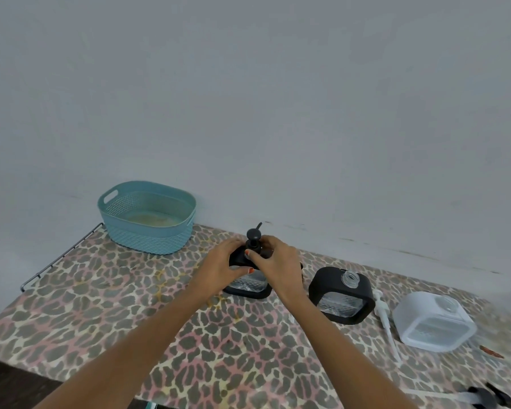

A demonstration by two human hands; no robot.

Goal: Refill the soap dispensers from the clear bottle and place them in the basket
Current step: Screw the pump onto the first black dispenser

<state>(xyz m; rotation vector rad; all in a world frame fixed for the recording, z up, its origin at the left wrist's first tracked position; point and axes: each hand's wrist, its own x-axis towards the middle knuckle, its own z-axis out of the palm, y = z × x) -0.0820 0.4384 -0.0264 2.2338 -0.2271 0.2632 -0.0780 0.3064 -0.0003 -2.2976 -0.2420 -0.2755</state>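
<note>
A teal basket (147, 216) stands far left on the leopard-print table (101, 314), by the wall. Right of it, the left hand (223, 265) wraps the black dispenser (248, 286) at its shoulder, and the right hand (278, 258) closes its fingers round the collar of the black pump (252, 237) on top. Further right stands a second black dispenser (341, 293), neck open. A white pump (385, 320) lies beside it, then a clear bottle (434, 320), uncapped. Another black pump (490, 395) lies near right.
</note>
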